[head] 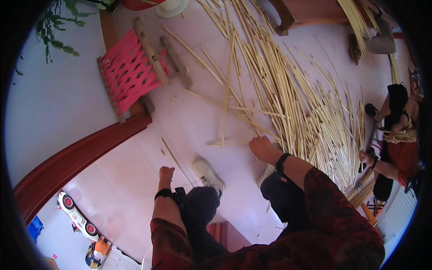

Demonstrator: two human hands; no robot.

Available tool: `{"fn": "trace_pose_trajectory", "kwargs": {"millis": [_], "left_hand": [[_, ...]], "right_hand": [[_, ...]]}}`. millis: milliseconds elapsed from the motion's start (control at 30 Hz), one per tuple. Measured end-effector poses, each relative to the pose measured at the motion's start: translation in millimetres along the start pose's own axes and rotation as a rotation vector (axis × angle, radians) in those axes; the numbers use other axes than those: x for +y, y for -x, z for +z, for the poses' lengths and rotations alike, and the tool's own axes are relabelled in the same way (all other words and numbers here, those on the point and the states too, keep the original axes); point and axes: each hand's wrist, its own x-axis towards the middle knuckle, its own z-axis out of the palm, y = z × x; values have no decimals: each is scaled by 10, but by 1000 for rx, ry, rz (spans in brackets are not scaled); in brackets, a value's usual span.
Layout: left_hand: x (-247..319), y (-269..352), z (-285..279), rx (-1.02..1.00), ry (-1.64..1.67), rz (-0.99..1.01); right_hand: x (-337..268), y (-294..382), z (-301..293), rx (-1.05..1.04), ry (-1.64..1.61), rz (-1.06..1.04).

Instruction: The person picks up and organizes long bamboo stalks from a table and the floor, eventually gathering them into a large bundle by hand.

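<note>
My right hand [265, 149], its fingers curled, is at the lower left edge of a large spread of pale dried plant stalks [297, 111]. One stalk end meets its knuckles and another stalk [233, 143] passes by it; whether it grips either is hidden. My left hand [166, 175] is a loose fist in front of my left knee, and nothing shows in it. A single thin stalk [172, 157] lies on the floor just beyond that hand. Both wrists wear black straps.
A stool with pink woven straps [131, 71] lies tipped over by the wall. At right, a seated person [401, 148] has a hand at the stalks; another person's arm [371, 8] appears top right. A wooden furniture leg [281, 20] stands behind the pile. A toy car [77, 217] is lower left.
</note>
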Motion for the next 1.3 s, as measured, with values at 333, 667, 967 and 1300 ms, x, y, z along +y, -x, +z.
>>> {"fn": "trace_pose_trajectory", "kwargs": {"millis": [333, 667, 967, 1300], "left_hand": [[-430, -909, 663, 133, -296, -129], [591, -336, 709, 450, -58, 170], [2227, -285, 245, 48, 502, 712], [2995, -154, 698, 440, 82, 788]], "right_hand": [[190, -455, 350, -375, 113, -113], [455, -707, -85, -492, -492, -185], [640, -578, -363, -662, -917, 289], [1410, -691, -999, 167, -1429, 339]]}}
